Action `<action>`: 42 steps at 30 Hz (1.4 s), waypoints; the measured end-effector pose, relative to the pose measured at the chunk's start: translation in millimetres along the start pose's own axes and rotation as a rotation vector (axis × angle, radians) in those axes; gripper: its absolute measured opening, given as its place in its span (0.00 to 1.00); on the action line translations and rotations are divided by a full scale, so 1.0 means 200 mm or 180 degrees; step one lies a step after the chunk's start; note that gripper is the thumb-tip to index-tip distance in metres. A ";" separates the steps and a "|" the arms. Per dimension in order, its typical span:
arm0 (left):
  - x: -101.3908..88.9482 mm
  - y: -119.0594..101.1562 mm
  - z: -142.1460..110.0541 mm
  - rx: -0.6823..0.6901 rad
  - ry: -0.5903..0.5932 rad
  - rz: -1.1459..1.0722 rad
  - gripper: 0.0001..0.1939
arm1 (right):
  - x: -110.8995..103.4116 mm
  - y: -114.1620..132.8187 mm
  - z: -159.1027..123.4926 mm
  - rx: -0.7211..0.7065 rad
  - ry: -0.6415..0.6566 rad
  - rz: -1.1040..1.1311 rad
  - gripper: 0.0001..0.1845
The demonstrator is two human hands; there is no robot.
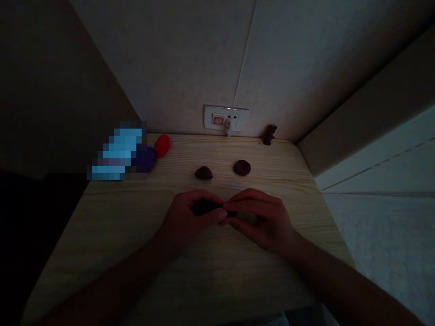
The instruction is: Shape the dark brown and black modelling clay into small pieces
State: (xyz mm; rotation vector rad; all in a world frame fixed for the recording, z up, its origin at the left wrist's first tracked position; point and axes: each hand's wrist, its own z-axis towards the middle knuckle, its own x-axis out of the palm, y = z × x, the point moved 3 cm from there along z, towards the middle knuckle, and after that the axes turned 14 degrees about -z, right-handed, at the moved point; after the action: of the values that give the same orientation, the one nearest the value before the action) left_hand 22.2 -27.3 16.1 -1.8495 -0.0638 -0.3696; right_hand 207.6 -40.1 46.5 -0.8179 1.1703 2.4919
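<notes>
In the dim light, both my hands meet over the middle of the wooden tabletop (142,222). My left hand (193,215) is closed around a small dark piece (232,213), whose kind I cannot make out. At its right end, the fingertips of my right hand (263,217) pinch the same piece. Most of it is hidden by shadow and fingers. Just beyond my hands lie a rough brown lump (204,173) and, to its right, a flat round brown disc (242,168).
A red lump (162,146) and a dark blue one (145,159) sit at the back left, beside a blurred-out bright panel (118,154). A small brown figure (270,135) stands against the back wall, right of a socket plate (226,118) with a plug in it.
</notes>
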 end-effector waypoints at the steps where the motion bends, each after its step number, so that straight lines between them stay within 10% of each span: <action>1: 0.00 0.00 0.00 0.0011 0.0044 -0.0038 0.08 | 0.00 0.00 0.00 0.0030 0.0022 0.0005 0.13; 34: -0.01 0.00 0.02 -0.0109 0.0172 -0.0373 0.10 | 0.01 -0.01 -0.01 -0.0095 -0.0040 -0.0044 0.14; 42: -0.03 -0.04 0.00 0.0441 -0.0016 0.0243 0.09 | 0.03 -0.04 0.00 0.0563 0.0312 0.0280 0.12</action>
State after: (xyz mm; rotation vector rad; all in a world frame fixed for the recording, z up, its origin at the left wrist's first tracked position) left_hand 15.8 -23.3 21.4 -1.7109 -0.0218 -0.2999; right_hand 205.7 -34.6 38.7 -0.8656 1.4659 2.3962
